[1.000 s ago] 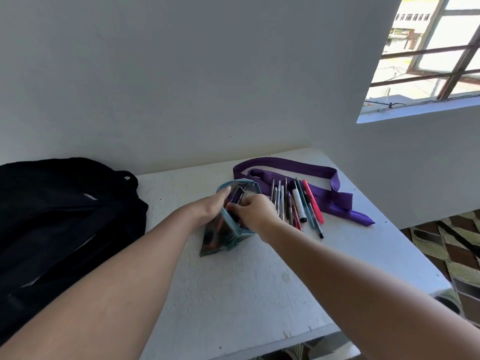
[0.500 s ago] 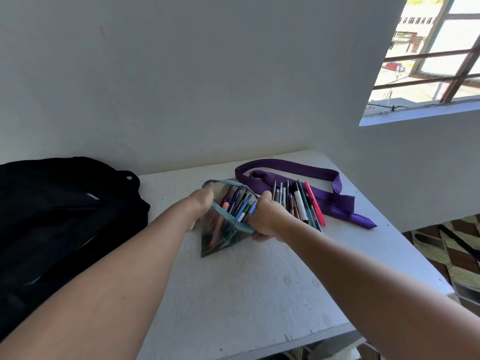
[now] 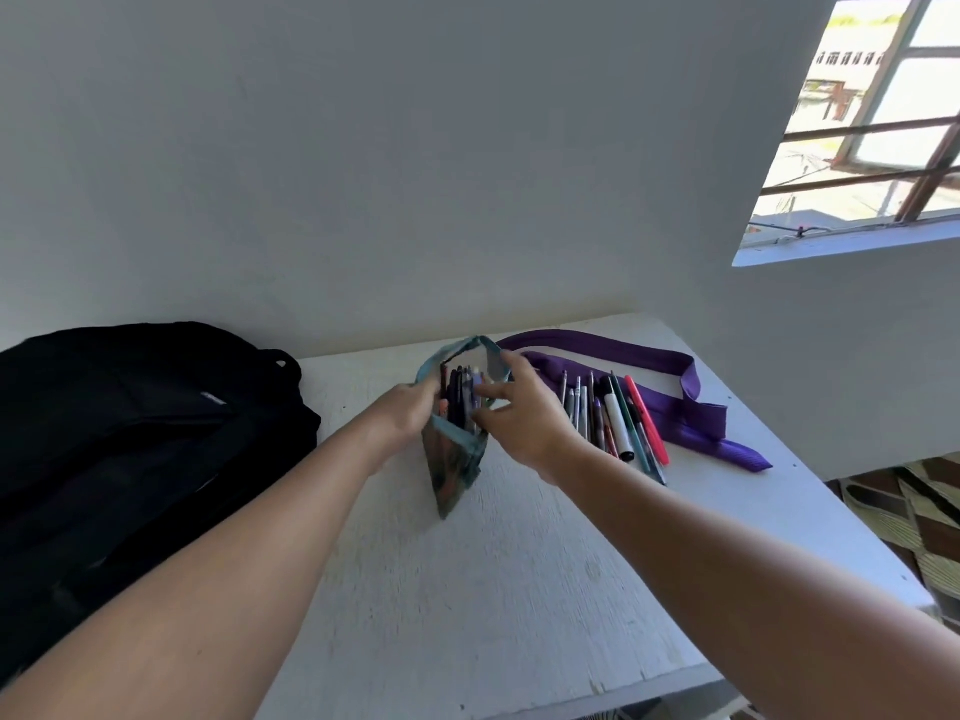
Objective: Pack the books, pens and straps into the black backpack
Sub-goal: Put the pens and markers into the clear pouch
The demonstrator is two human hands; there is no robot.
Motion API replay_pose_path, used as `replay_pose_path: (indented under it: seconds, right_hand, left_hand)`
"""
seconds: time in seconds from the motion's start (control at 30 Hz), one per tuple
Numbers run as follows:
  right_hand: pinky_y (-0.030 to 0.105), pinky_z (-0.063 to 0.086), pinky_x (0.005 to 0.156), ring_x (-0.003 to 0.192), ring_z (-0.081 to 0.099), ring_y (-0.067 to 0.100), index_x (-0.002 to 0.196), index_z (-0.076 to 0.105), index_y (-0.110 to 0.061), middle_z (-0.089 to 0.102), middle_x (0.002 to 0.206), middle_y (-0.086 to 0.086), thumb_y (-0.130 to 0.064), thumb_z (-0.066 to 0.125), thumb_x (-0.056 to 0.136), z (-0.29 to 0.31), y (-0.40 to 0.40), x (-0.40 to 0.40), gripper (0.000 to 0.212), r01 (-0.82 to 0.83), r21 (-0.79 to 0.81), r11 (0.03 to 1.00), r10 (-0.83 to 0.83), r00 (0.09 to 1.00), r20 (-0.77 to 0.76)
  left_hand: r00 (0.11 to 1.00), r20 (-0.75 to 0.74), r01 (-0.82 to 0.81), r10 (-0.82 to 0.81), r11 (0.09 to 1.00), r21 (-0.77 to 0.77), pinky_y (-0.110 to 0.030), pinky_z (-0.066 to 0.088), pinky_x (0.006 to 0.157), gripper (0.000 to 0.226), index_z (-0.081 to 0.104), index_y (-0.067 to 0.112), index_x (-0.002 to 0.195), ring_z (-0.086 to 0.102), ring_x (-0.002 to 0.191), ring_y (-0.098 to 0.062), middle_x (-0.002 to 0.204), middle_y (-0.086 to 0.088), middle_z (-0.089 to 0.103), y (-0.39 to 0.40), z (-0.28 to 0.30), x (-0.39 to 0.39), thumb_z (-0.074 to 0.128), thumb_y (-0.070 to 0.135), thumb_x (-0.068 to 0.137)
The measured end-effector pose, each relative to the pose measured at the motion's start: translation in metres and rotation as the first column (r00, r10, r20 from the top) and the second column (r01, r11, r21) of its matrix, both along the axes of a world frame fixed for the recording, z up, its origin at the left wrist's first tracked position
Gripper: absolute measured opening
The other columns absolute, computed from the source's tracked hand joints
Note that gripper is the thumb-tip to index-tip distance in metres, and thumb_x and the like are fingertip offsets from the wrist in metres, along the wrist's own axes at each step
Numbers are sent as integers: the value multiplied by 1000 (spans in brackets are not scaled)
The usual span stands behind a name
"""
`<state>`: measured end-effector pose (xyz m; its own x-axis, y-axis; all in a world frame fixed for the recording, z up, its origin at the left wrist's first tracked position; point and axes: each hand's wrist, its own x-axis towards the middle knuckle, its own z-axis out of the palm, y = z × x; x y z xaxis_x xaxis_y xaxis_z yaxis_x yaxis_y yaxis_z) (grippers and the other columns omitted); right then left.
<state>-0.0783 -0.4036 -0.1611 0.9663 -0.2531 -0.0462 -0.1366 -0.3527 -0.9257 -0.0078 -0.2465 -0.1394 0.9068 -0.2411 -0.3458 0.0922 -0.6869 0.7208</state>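
Writing is hard for us to find: the black backpack (image 3: 130,433) carries a small pale tag on its front, but the print on it is too small and blurred to read, and the barrels of the loose pens (image 3: 613,420) show no lettering we can make out.

We see a teal-edged pencil pouch (image 3: 457,449) standing open on the white table (image 3: 519,589), its mouth upward and several pens standing inside it. Our left hand (image 3: 410,415) grips the pouch's left rim, fingers curled round the edge. Our right hand (image 3: 524,418) holds the right rim, with the thumb and fingers pinching the fabric near the top; the other fingers are spread loosely over the opening.

Just right of the pouch, the loose pens lie side by side in a row, a white marker with a black cap and a red pen among them. They rest partly on a purple strap (image 3: 675,402), which loops along the far right side of the table and ends near its right edge.

At the table's left end lies the backpack, against the wall and well apart from the pouch. Our right forearm crosses in front of the nearer pen tips. A barred window (image 3: 872,127) sits upper right.
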Motion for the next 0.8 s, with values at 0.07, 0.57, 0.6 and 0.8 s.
replay_pose_path:
  seconds: [0.07, 0.57, 0.6, 0.8]
  right_hand:
    - [42, 64, 80, 100, 74, 21, 163, 22, -30, 68, 124, -10, -12, 77, 94, -4, 1, -1, 91, -32, 17, 999, 33, 999, -37]
    - [31, 45, 64, 67, 57, 19, 79, 62, -20, 63, 71, -6, -31, 57, 97, -13, -81, -12, 22, 199, -670, 716, -320, 945, -62]
    - [31, 47, 67, 66, 55, 20, 75, 61, -18, 62, 68, -5, -31, 56, 97, -16, -86, -10, 26, 173, -700, 693, -326, 941, -90]
    - [28, 39, 51, 68, 62, 21, 78, 59, -17, 63, 76, -1, -54, 66, 95, -11, -79, -1, 42, 3, -798, 603, -289, 933, -216]
  left_hand:
    - [1000, -18, 0, 1, 999, 45, -36, 40, 93, 53, 65, 12, 128, 53, 107, -25, 130, -10, 60, 1, -6, 1, 42, 51, 101]
    - [990, -94, 118, -104, 979, 167, -43, 46, 104, 67, 69, 12, 114, 63, 106, -29, 114, -16, 70, -21, -29, 18, 32, 63, 91]
    - [992, -81, 113, -100, 979, 172, -44, 46, 104, 66, 67, 14, 116, 63, 105, -28, 113, -14, 69, -21, -31, 18, 32, 63, 91]
    - [992, -77, 112, -99, 977, 184, -41, 47, 99, 62, 67, 17, 110, 62, 101, -25, 107, -10, 69, -23, -34, 20, 33, 64, 90]
